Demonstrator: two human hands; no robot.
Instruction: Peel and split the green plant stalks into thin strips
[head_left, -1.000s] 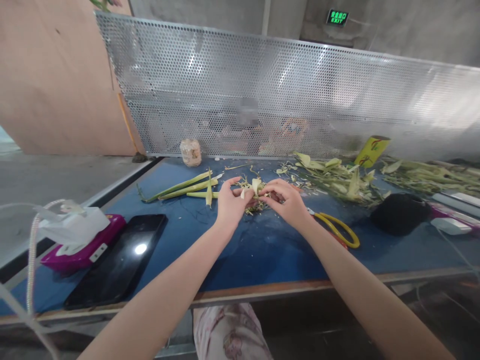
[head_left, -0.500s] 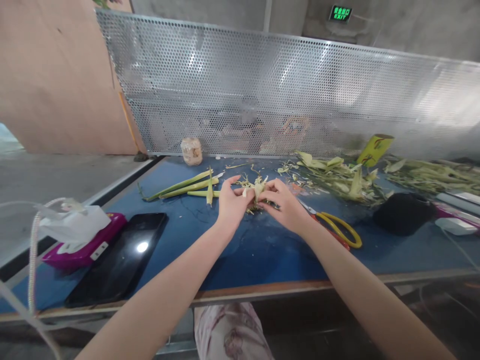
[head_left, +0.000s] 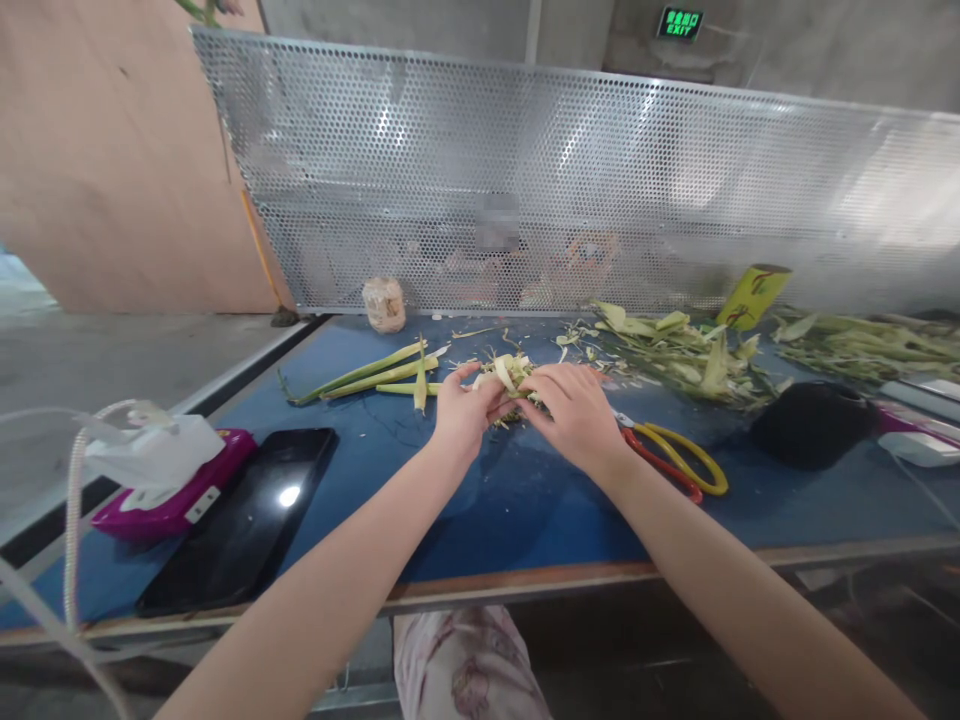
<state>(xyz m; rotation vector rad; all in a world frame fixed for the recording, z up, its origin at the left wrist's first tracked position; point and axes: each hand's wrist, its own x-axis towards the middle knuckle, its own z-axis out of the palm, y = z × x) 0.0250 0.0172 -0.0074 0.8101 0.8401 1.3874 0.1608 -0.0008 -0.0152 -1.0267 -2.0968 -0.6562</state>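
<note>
Two hands [head_left: 461, 412] [head_left: 576, 415] pinch pale leaf [head_left: 507, 376]; yellow can [head_left: 754, 297] hides its contents.

"What do we have at the left of the table [head_left: 525, 530]?"
"A phone [head_left: 229, 530], flat beside a purple block [head_left: 154, 519] with a white piece [head_left: 154, 452] on top."
"And at the back?"
"A pale round thing [head_left: 384, 305] we can't identify, near the metal mesh [head_left: 450, 170]; farther right, a yellow can [head_left: 753, 297]."
"We see a black bundle [head_left: 814, 426] on the right."
"Above the mesh, a green exit sign [head_left: 679, 22]."
</note>
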